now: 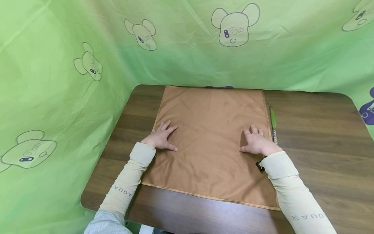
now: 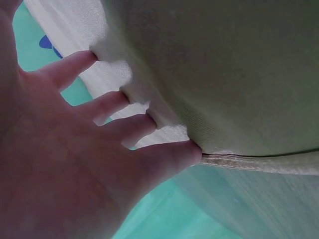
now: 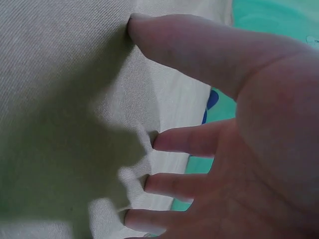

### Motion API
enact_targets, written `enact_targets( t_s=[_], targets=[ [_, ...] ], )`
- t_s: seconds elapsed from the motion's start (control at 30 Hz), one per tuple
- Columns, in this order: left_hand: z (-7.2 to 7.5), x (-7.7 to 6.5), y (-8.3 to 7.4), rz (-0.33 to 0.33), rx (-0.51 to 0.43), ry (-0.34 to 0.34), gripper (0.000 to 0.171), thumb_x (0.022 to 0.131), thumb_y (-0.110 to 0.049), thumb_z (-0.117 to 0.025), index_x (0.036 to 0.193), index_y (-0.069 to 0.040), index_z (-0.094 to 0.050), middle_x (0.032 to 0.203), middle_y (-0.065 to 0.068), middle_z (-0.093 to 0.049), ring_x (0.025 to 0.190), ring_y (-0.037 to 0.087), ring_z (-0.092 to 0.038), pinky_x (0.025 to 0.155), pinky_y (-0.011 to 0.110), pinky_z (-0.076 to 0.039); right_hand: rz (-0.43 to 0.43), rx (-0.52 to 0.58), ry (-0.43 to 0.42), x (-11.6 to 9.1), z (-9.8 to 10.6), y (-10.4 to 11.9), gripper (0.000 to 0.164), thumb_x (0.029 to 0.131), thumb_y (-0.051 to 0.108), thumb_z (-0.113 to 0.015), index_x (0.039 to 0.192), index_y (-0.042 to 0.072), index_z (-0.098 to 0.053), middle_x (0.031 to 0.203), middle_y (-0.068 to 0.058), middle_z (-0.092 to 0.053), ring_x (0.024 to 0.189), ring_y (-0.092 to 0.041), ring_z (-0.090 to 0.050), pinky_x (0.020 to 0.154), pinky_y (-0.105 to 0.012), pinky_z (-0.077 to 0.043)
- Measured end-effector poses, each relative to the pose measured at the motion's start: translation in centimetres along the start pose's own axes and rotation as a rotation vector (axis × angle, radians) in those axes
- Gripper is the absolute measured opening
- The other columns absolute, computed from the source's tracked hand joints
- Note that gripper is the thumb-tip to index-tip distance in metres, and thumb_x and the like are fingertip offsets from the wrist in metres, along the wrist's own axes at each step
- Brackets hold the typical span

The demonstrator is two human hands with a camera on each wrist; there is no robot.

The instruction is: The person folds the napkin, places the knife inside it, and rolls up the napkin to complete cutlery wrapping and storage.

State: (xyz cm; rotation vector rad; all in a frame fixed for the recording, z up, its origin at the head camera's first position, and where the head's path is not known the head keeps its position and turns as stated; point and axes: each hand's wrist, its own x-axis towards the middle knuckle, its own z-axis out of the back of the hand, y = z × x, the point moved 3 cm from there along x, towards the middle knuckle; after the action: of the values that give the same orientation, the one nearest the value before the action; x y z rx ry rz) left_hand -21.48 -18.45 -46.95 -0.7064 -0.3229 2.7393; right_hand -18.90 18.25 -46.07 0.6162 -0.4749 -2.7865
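A brown cloth [image 1: 207,139] with stitched hems lies spread nearly flat, with light wrinkles across its middle. Near its left edge, my left hand [image 1: 160,138] rests on it with the fingers spread. My right hand [image 1: 257,143] touches the cloth near its right edge, thumb pointing inward. In the left wrist view, the fingertips of the left hand [image 2: 75,144] press on the fabric beside a hem. The right wrist view shows thumb and fingers of the right hand [image 3: 249,139] apart, their tips on the fabric [image 3: 50,59]. Neither hand holds anything.
A knife [image 1: 273,117] with a green blade and patterned handle lies just right of the cloth, partly behind the right hand. Under everything is a dark wooden table [image 1: 315,136] with rounded corners. Green sheets [image 1: 181,61] printed with bear heads hang along the back and left.
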Motion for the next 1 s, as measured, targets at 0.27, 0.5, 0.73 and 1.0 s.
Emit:
enact_targets(
  t_s=[0.27, 0.5, 0.73, 1.0],
  targets=[
    [-0.1, -0.1, 0.1, -0.005, 0.000, -0.004, 0.106, 0.074, -0.053, -0.078, 0.156, -0.022, -0.018, 0.164, 0.012, -0.001, 0.149, 0.040, 0.001, 0.111, 0.070, -0.012, 0.001, 0.005, 0.003, 0.0, -0.1, -0.1, 0.091, 0.079, 0.029, -0.075, 0.141, -0.016, -0.026, 0.143, -0.048, -0.009, 0.125, -0.071, -0.014, 0.104, -0.074, -0.020],
    [-0.4, -0.3, 0.3, -0.016, -0.021, -0.012, 0.106, 0.076, -0.053, -0.076, 0.156, -0.021, -0.015, 0.164, 0.011, 0.001, 0.149, 0.039, 0.004, 0.112, 0.070, -0.008, -0.014, 0.010, 0.011, 0.1, -0.3, -0.2, 0.092, 0.080, 0.029, -0.074, 0.142, -0.016, -0.024, 0.144, -0.048, -0.007, 0.126, -0.071, -0.012, 0.105, -0.074, -0.018],
    [-0.6, -0.7, 0.6, -0.042, -0.040, -0.076, 0.100, 0.077, -0.053, -0.074, 0.155, -0.016, -0.022, 0.163, 0.015, -0.005, 0.149, 0.041, -0.001, 0.116, 0.064, -0.010, -0.016, 0.012, 0.009, 0.2, -0.3, -0.2, 0.092, 0.079, 0.029, -0.075, 0.141, -0.017, -0.024, 0.143, -0.048, -0.007, 0.125, -0.072, -0.011, 0.105, -0.074, -0.018],
    [-0.7, -2.1, 0.9, 0.014, -0.005, -0.211, 0.094, 0.077, -0.046, -0.077, 0.151, -0.012, -0.031, 0.157, 0.027, -0.017, 0.142, 0.047, -0.025, 0.110, 0.061, -0.030, -0.010, 0.014, 0.002, 0.2, -0.1, -0.1, 0.092, 0.078, 0.028, -0.076, 0.141, -0.017, -0.025, 0.143, -0.048, -0.009, 0.124, -0.071, -0.014, 0.104, -0.074, -0.019]
  ],
)
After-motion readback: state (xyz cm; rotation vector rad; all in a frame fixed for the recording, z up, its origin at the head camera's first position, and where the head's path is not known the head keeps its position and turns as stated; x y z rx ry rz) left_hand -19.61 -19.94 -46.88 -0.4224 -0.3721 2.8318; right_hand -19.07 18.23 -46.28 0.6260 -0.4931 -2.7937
